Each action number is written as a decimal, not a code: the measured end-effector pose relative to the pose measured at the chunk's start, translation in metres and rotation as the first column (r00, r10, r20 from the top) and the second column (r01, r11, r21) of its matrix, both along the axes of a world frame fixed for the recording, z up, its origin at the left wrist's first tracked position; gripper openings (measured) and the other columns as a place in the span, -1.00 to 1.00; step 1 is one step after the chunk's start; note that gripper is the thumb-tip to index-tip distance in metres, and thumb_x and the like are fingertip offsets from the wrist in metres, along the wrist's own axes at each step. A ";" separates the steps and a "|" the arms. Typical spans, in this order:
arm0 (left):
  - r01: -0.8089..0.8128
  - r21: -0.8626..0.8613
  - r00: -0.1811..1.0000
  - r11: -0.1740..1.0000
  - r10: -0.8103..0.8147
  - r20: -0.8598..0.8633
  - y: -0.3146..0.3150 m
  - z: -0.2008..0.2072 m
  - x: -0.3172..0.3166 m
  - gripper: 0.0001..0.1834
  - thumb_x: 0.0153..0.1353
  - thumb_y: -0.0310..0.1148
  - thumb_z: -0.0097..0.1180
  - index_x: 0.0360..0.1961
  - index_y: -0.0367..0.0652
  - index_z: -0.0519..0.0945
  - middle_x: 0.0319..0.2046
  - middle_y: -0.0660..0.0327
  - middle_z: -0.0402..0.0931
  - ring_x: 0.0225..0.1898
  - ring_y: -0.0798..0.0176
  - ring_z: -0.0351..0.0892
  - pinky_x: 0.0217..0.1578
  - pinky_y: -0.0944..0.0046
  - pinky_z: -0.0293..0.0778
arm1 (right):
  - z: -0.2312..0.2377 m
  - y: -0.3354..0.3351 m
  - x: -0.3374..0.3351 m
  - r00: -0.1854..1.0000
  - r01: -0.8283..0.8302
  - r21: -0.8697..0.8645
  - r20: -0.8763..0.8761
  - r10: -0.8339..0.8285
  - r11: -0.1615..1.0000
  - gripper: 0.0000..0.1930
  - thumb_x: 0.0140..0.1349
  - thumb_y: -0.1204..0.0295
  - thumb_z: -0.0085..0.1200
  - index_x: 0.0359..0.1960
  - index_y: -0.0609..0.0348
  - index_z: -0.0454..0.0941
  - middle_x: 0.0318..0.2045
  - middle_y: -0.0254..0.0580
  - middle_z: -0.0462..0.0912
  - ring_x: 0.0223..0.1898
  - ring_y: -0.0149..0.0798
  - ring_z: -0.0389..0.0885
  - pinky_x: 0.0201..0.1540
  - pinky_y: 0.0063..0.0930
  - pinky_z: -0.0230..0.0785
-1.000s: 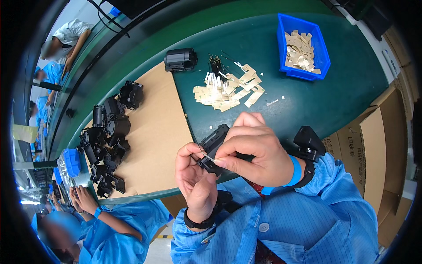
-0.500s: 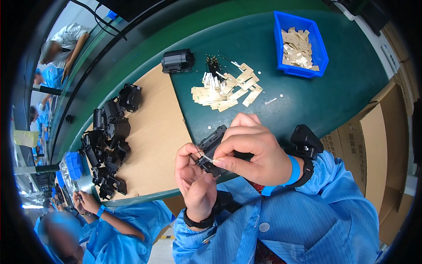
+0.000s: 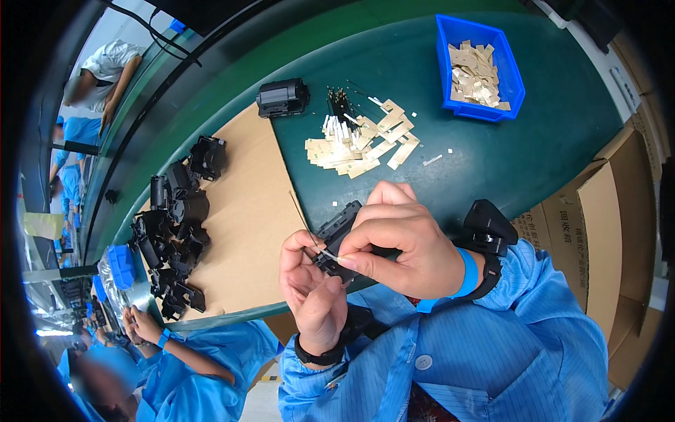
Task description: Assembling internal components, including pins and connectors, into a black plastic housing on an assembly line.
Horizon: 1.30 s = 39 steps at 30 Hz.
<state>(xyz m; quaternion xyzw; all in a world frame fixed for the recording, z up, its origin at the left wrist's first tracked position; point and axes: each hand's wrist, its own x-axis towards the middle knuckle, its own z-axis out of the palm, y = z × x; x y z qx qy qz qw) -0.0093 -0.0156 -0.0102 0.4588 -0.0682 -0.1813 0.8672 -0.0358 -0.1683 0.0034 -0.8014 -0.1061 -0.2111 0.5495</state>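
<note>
Close to my body, my left hand [image 3: 313,302] grips a black plastic housing [image 3: 340,221] by its lower end, its fingers curled around it. My right hand [image 3: 408,246] pinches the white end of a thin antenna-like wire [image 3: 298,209] between thumb and forefinger, over that housing. The wire runs past my left forefinger and sticks out toward the far left. Part of the housing is hidden behind my fingers. Beyond my hands lies a pile of beige adhesive pieces [image 3: 337,156] with white tabs and dark wires [image 3: 339,105].
A blue bin [image 3: 518,88] at the far right holds flat beige pieces. Several black housings [image 3: 188,205] crowd the left of a cardboard sheet [image 3: 246,211]; another black housing [image 3: 283,98] stands at its far corner. Cardboard boxes [image 3: 598,239] flank the right. A co-worker's hands [image 3: 143,327] show lower left.
The wire's thin end now extends visibly up and left beyond my left fingers. My hands and the housing have hardly moved.
</note>
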 end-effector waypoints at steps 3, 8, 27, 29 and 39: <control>0.011 0.000 1.000 1.000 -0.011 0.011 0.000 0.000 0.000 -0.49 -0.09 -0.51 0.10 -0.06 -0.25 0.23 -0.29 0.19 0.42 -0.27 0.32 0.45 -0.37 0.45 0.38 | 0.000 0.000 0.000 1.000 0.003 0.005 -0.002 -0.003 1.000 -0.93 -0.04 0.43 0.21 -0.53 0.06 0.56 -0.59 -0.45 0.50 -0.43 -0.35 0.32 -0.20 -0.46 0.06; 0.015 -0.025 1.000 1.000 -0.015 -0.001 0.000 0.001 -0.001 -0.48 -0.09 -0.53 0.10 -0.05 -0.24 0.23 -0.29 0.21 0.42 -0.28 0.35 0.44 -0.37 0.47 0.37 | 0.000 0.001 0.000 1.000 0.012 0.002 -0.004 -0.012 1.000 -0.93 -0.04 0.43 0.21 -0.53 0.07 0.56 -0.58 -0.45 0.51 -0.43 -0.35 0.32 -0.21 -0.46 0.07; 0.019 -0.011 1.000 1.000 -0.019 0.007 -0.001 0.002 0.000 -0.52 -0.08 -0.55 0.07 -0.08 -0.23 0.24 -0.27 0.19 0.41 -0.29 0.34 0.45 -0.38 0.46 0.39 | -0.001 0.002 0.000 0.999 0.032 0.010 0.024 -0.032 0.999 -0.93 -0.05 0.45 0.20 -0.54 0.08 0.55 -0.57 -0.43 0.53 -0.44 -0.33 0.33 -0.22 -0.46 0.09; 0.006 -0.014 1.000 1.000 -0.006 0.001 -0.002 0.003 -0.001 -0.54 -0.07 -0.56 0.07 -0.09 -0.24 0.24 -0.29 0.20 0.41 -0.29 0.34 0.45 -0.38 0.46 0.40 | -0.001 0.002 0.000 0.999 0.030 0.006 0.021 -0.031 1.000 -0.93 -0.05 0.45 0.20 -0.54 0.08 0.55 -0.58 -0.43 0.52 -0.44 -0.32 0.33 -0.23 -0.46 0.09; 0.036 -0.030 0.998 0.999 -0.037 -0.047 0.002 0.004 0.000 -0.55 -0.10 -0.60 0.12 -0.13 -0.26 0.27 -0.25 0.23 0.31 -0.19 0.40 0.37 -0.12 0.44 0.35 | -0.001 0.002 0.000 0.999 0.033 0.005 0.027 -0.033 0.999 -0.93 -0.06 0.46 0.20 -0.54 0.08 0.55 -0.58 -0.43 0.51 -0.44 -0.32 0.33 -0.22 -0.46 0.10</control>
